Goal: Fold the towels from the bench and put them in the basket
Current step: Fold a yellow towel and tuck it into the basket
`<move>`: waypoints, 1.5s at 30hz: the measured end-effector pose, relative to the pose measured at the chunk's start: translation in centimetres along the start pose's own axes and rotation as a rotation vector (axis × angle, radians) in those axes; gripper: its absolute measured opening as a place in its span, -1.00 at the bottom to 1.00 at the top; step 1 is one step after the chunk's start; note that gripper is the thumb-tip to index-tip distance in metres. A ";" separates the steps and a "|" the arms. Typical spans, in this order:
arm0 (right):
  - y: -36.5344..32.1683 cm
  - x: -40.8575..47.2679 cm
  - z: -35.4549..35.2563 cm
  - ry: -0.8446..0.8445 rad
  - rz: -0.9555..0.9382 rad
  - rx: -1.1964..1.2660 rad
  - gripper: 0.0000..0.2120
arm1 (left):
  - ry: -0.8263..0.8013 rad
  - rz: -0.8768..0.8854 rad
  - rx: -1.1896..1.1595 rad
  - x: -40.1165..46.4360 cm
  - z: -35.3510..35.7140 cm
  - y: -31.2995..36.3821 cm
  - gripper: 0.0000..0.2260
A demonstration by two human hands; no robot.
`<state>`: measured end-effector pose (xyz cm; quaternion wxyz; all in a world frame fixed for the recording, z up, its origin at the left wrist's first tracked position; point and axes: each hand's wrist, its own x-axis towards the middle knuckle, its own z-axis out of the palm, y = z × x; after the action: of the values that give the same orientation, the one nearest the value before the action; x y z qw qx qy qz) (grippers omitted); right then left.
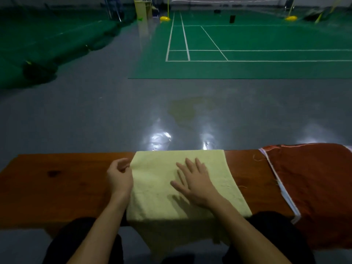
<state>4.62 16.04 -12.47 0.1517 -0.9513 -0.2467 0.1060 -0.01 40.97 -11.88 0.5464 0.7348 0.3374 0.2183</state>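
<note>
A: Badminton hall, wooden desk (62, 180). Yellow towel (158, 180) lies across it, near end hanging off.
B: Hands?
A: Left hand (119, 175) pinches the towel's left edge; right hand (194, 182) spread flat on top.
B: Progress?
A: Folding underway. Red towel (314, 178) untouched, basket not visible.

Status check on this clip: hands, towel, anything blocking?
Left hand pinching yellow towel at its left edge. Right hand flat on it. Red towel waiting right, apart. No basket in view.
</note>
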 end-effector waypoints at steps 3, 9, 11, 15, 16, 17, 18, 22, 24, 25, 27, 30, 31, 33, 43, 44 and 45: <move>1.0 -0.6 -1.6 0.084 0.061 -0.064 -0.31 | 0.032 0.273 0.512 -1.3 -0.1 -0.7 -0.70; 2.3 -2.6 0.6 -0.005 0.052 -0.153 -0.16 | -0.442 0.488 1.074 -6.3 3.2 -2.7 -0.29; 3.1 -3.4 0.9 0.014 0.078 -0.124 -0.21 | -0.460 0.527 1.072 -6.4 3.2 -2.8 -0.26; 6.1 -5.4 -0.1 0.011 0.150 -0.114 -0.25 | -0.540 0.560 1.124 -5.1 1.5 -2.1 -0.28; 6.7 -5.9 -0.6 0.017 0.166 -0.108 -0.28 | -0.566 0.547 1.112 -5.0 0.9 -1.7 -0.31; 7.2 -6.4 -1.0 0.035 0.189 -0.093 -0.31 | -0.569 0.540 1.071 -5.2 0.2 -1.2 -0.35; 7.6 -6.9 -1.6 0.063 0.220 -0.073 -0.33 | -0.546 0.547 1.010 -5.5 -0.6 -0.7 -0.40; 8.7 -8.9 -2.7 0.193 0.343 -0.056 -0.42 | -0.408 0.526 0.871 -5.6 -3.0 -0.1 -0.58; 9.1 -9.5 -2.7 0.227 0.381 -0.071 -0.47 | -0.371 0.409 0.855 -4.2 -3.3 -0.5 -0.56; 9.4 -9.5 -2.5 0.241 0.402 -0.064 -0.50 | -0.343 0.354 0.850 -3.5 -3.1 -0.6 -0.52; 9.5 -9.3 -2.6 0.267 0.459 0.012 -0.60 | -0.290 0.255 0.829 -2.4 -2.7 -0.8 -0.48; 9.0 -8.6 -3.3 0.271 0.516 0.128 -0.71 | -0.197 0.176 0.781 -2.4 -2.3 -0.9 -0.52; 8.8 -8.4 -3.5 0.270 0.523 0.138 -0.73 | -0.176 0.171 0.763 -2.6 -2.3 -0.9 -0.56; 8.5 -8.2 -3.9 0.262 0.539 0.149 -0.75 | -0.174 0.147 0.736 -2.8 -2.2 -0.9 -0.64; 7.8 -6.8 -5.4 0.340 0.523 0.830 -0.87 | -0.185 0.011 0.282 -2.5 -2.2 0.7 -0.77; 7.8 -6.7 -5.5 0.326 0.526 0.910 -0.91 | -0.175 -0.027 0.215 -2.5 -2.4 0.8 -0.71; 7.7 -6.7 -5.6 0.306 0.522 0.969 -0.92 | -0.174 -0.053 0.144 -2.7 -2.7 1.0 -0.65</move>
<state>3.84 4.94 -9.08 0.5733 -0.8070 0.0982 0.1021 -3.40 40.58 -9.94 0.5252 0.7790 0.3229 0.1145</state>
